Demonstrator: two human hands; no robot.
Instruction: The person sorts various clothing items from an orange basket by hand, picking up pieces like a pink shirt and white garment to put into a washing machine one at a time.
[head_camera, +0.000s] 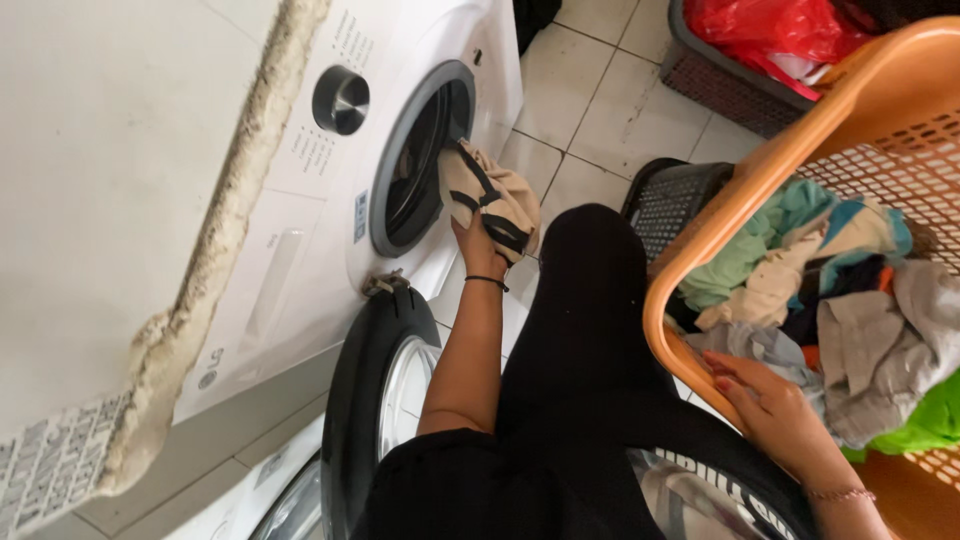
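Observation:
My left hand (478, 246), a black band on its wrist, is shut on a beige garment with black straps (492, 192) and holds it at the round drum opening (418, 150) of a white front-loading washing machine (300, 230). The machine's door (372, 385) hangs open beside my forearm. My right hand (768, 402), wearing a thin bracelet, rests with fingers spread on the near rim of an orange laundry basket (742, 205), touching a grey cloth in the pile of mixed clothes (850, 300) inside.
A silver dial (340, 99) sits on the washer's panel. A white slab with a rough, crumbling edge (110, 200) fills the left. A black mesh basket (672, 196) stands on the tiled floor (590, 95); a dark basket holding a red bag (770, 28) is behind.

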